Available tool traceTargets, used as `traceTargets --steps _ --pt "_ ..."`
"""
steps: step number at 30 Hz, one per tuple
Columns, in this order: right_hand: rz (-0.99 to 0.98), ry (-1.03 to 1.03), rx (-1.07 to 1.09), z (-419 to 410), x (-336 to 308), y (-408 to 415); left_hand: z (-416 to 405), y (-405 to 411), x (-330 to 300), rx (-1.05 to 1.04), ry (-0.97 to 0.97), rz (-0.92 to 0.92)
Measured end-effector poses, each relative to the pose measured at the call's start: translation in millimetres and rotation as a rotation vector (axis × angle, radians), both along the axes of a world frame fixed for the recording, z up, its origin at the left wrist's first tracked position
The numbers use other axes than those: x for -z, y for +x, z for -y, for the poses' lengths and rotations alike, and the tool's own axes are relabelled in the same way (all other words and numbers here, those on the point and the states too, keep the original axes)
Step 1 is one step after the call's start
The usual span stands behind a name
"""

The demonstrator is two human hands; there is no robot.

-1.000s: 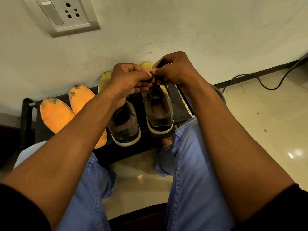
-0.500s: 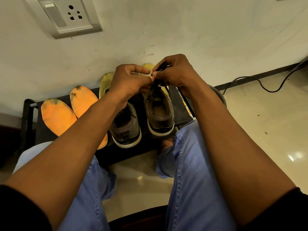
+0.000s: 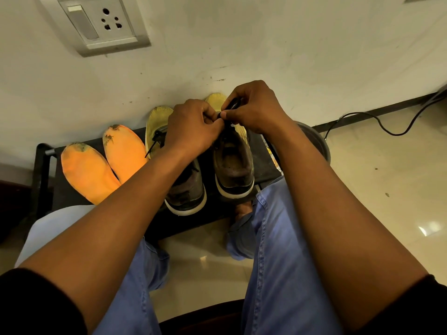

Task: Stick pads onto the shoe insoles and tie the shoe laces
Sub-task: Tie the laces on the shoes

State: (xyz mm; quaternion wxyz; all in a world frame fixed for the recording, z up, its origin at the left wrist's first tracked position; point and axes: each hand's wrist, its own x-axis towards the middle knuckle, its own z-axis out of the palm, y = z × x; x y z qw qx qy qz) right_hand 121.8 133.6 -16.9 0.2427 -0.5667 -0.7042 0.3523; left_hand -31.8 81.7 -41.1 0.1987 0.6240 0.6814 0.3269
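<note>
Two dark shoes with white soles stand side by side on a low black stand (image 3: 46, 165). My left hand (image 3: 191, 126) and my right hand (image 3: 254, 107) meet above the right shoe (image 3: 233, 165) and both pinch its black lace (image 3: 233, 105) between fingertips. The left shoe (image 3: 187, 192) is partly hidden under my left forearm, with a loose lace end (image 3: 154, 141) showing beside it. Two orange insoles (image 3: 89, 170) lie to the left of the shoes. Two yellow insoles (image 3: 157, 117) stand behind the shoes against the wall.
A white wall with a switch-and-socket plate (image 3: 96, 22) rises right behind the stand. A grey round bin (image 3: 316, 141) sits to the right of the stand. A black cable (image 3: 377, 122) runs over the tiled floor. My knees in blue jeans are below.
Both hands stay together on the right shoe's lace and have shifted only slightly. The shoes and insoles have not moved.
</note>
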Motion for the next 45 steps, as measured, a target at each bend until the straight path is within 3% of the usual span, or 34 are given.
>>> traceTargets --steps 8,16,22,35,45 --pt "-0.046 -0.067 0.009 -0.7 -3.1 -0.3 3.7 4.6 0.1 -0.013 -0.011 -0.159" --pt "-0.053 -0.076 -0.005 -3.4 -0.7 1.3 -3.2 2.3 -4.1 -0.052 -0.267 0.282" --pt "-0.07 -0.089 0.002 -3.7 -1.2 3.2 -4.2 1.1 -15.5 -0.122 -0.323 0.529" --pt "-0.075 -0.153 0.043 3.8 -11.0 7.1 -1.9 -2.9 -16.0 -0.133 -0.263 0.686" --pt "-0.038 -0.288 0.144 4.1 -16.8 9.7 -3.0 5.8 -3.9 -0.218 -0.118 0.586"
